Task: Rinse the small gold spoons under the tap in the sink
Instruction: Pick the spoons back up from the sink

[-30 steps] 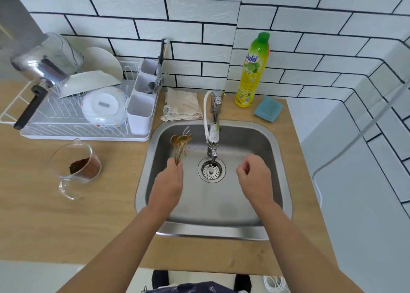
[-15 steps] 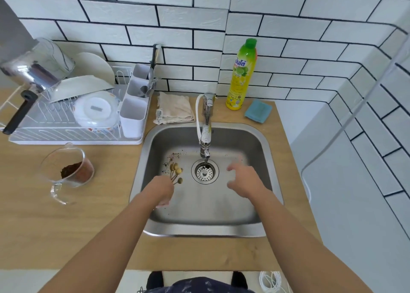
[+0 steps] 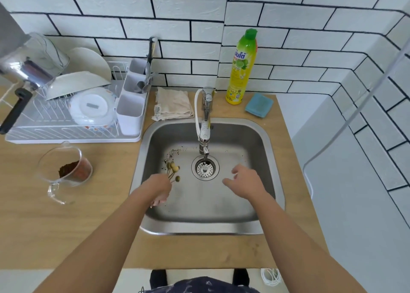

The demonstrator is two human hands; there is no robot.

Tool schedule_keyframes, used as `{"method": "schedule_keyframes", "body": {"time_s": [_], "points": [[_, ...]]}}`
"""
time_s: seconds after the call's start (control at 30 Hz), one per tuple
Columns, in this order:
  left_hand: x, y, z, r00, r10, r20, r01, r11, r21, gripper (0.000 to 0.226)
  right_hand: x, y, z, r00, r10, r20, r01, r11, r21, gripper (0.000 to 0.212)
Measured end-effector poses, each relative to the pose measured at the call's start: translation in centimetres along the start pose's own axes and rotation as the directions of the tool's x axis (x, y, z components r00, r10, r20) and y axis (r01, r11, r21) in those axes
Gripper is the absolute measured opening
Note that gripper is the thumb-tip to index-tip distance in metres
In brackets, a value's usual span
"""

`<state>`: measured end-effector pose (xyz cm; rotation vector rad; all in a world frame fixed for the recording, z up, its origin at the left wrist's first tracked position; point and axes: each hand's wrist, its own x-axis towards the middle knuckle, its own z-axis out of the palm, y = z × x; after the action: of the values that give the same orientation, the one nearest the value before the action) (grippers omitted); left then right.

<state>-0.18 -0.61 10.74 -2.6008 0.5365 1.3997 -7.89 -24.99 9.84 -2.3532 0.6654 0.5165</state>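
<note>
White brick tiles (image 3: 199, 15) with dark grout cover the wall beyond the hands and wrap round a corner on the right. A pale wood worktop (image 3: 66, 226) lies under both forearms. Light is soft and even.

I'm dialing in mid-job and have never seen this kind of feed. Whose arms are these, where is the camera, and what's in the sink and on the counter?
No machine here: a person's bare arms, filmed by one wide-angle camera on their head, looking down. The left hand grips a bunch of small gold spoons by the handles, bowls pointing into the steel sink, left of the tap. The right hand hovers open, holding nothing. I can't see water running. On the wooden counter: a dish rack, a glass cup with brown powder, a folded cloth, a soap bottle and a blue sponge.
</note>
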Motion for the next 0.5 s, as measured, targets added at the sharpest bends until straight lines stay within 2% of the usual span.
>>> {"method": "schedule_keyframes", "body": {"time_s": [0.03,0.07,0.1,0.13,0.17,0.23,0.27,0.33,0.4,0.5], "points": [[0.3,-0.2,0.3,1.000,-0.008,0.017,0.013,0.940,-0.341,0.021,-0.2,-0.1,0.3,0.999,0.039,0.012,-0.040,0.986,0.161,0.048],[0.3,-0.1,0.7,1.000,0.006,-0.009,-0.010,0.783,-0.622,0.019,-0.4,-0.3,0.4,0.994,0.075,0.079,-0.095,0.950,0.297,0.046],[0.2,0.2,1.1,0.998,0.034,-0.060,-0.068,0.589,-0.805,0.018,-0.5,-0.5,0.6,0.980,0.102,0.171,-0.161,0.911,0.380,0.048],[0.2,0.3,1.4,0.991,0.089,-0.101,-0.129,0.427,-0.895,0.015,-0.7,-0.7,0.9,0.958,0.118,0.263,-0.227,0.871,0.436,0.052],[-0.2,0.6,1.4,0.978,0.169,-0.124,-0.174,0.323,-0.930,0.015,-0.9,-1.0,1.1,0.932,0.105,0.347,-0.278,0.824,0.495,0.056],[-0.7,1.6,1.6,0.923,0.341,-0.180,-0.240,0.144,-0.960,0.019,-1.3,-1.6,1.6,0.882,0.005,0.471,-0.333,0.713,0.616,0.060],[-1.0,2.1,1.6,0.896,0.405,-0.183,-0.237,0.087,-0.968,0.023,-1.4,-1.9,1.8,0.865,-0.069,0.497,-0.338,0.651,0.680,0.056],[-1.6,2.6,1.5,0.854,0.504,-0.132,-0.194,0.072,-0.978,0.027,-1.6,-2.8,1.9,0.862,-0.200,0.466,-0.308,0.525,0.794,0.036],[-2.2,3.0,1.4,0.833,0.551,-0.046,-0.153,0.150,-0.977,0.028,-1.6,-3.3,1.8,0.887,-0.254,0.386,-0.257,0.423,0.869,0.021],[-2.9,3.2,0.7,0.813,0.580,0.036,-0.097,0.196,-0.976,0.025,-1.7,-3.2,1.5,0.881,-0.330,0.338,-0.200,0.386,0.900,0.007]]}}
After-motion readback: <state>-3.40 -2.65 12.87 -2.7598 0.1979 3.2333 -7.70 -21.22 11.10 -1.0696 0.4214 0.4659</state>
